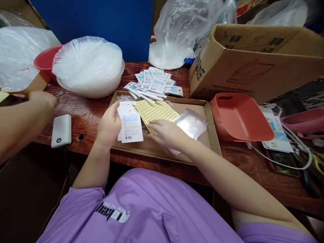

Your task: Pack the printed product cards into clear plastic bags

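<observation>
Left hand point(109, 125) is up over the near-left part of the cardboard tray point(162, 148), fingers curled and closed on a small stack of white cards point(130, 122). The cards stand nearly upright on their long axis, running near to far, printed face turned right, barcode end toward the near edge. Right hand point(165, 132) lies flat and low in the middle of the tray, fingers loosely spread and pressing down on the near end of the yellow sticker sheet point(155, 112); whether it pinches anything I cannot tell. That sheet lies flat, its long axis slanting from near-centre to far-left, just right of the cards and touching them. Just right of the right hand, a clear plastic bag point(191, 123) rests in the tray, partly under the wrist.

Past the tray's far edge, a loose pile of printed cards point(154, 82) sits on the wooden desk point(86, 116). Far left, a bowl heaped with clear bags point(88, 65). Near left on the desk, a white power bank point(61, 130). Another person's hand point(42, 99) reaches in at the left. To the right, an orange tray point(240, 118), and behind it a brown carton point(255, 57).
</observation>
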Tool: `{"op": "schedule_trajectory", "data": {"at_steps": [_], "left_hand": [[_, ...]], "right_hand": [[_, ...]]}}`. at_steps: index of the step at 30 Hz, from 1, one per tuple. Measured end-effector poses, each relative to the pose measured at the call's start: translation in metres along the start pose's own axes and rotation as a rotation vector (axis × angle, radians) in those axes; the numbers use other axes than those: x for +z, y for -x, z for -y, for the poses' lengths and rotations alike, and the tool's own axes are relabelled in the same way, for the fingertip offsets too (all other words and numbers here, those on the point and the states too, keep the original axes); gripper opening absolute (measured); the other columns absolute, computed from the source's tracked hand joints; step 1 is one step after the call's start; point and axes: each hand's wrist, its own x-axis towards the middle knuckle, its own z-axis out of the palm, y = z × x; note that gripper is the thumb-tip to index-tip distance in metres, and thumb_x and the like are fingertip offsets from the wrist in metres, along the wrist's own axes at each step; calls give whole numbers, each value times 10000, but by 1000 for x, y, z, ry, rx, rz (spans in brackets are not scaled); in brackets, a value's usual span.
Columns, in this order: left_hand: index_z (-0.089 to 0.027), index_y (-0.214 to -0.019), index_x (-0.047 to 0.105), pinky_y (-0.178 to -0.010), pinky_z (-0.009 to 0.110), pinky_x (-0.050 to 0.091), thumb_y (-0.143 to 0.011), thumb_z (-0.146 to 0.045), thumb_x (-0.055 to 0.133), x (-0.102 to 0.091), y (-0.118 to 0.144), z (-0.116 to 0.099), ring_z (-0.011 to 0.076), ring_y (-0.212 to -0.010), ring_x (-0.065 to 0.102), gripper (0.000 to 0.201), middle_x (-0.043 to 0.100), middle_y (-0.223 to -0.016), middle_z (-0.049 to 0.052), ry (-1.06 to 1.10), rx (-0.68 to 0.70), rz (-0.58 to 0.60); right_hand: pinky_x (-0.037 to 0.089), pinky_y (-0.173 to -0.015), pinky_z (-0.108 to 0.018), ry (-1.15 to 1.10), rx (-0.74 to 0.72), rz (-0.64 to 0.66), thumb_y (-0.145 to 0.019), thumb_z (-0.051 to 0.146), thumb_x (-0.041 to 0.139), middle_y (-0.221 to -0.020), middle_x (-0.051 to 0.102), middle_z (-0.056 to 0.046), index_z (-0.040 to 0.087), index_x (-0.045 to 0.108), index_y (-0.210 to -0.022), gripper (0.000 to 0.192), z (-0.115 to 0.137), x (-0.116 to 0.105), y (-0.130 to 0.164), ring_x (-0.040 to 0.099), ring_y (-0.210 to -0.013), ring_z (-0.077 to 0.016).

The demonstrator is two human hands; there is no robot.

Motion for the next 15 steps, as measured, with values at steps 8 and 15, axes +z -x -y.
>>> {"op": "schedule_trajectory", "data": {"at_steps": [8,15], "left_hand": [[-142,-1347,486,-1048,417,386,-907,-250,352,4,-6,31,263,-1250,503,473,520,-1373,131,-230,-51,247],[-133,-1335,493,-1114,366,309,-897,-174,329,12,-4,44,197,-1343,395,469,435,-1447,115,-343,102,281]], "right_hand": [[495,-953,-400,288,-265,-84,-902,94,421,-1243,601,-207,11,559,-1222,357,51,41,-13,613,-1109,-277],[512,-946,-341,251,-321,-21,-916,95,419,-1254,603,-164,53,563,-1224,342,44,31,0,597,-1142,-234]]}}
